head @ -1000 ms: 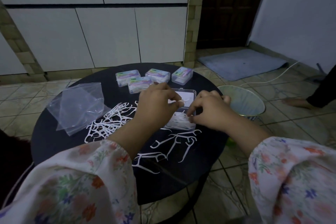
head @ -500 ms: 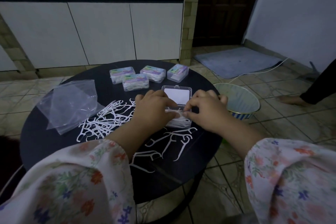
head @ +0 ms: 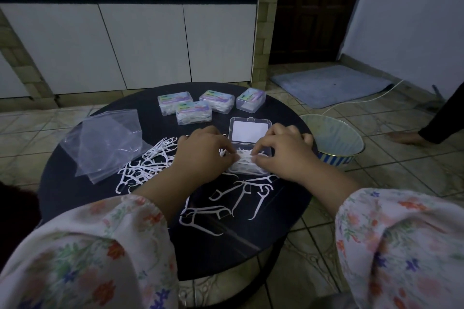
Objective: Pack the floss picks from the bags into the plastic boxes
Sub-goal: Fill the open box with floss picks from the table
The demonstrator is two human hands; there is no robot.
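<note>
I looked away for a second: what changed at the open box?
Both hands came down from above the open box; the left hand and right hand now press a bundle of floss picks into it. The closed boxes, bag and loose picks stayed put.

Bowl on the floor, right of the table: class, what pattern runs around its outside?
Blue and white stripes on the bowl, head view.

A round dark bench is set on a tiled floor. White cabinet doors are seen behind it. A blue mat is laid before a dark door, and a striped basin is placed just beside the bench. A bare foot is seen at the right edge.
</note>
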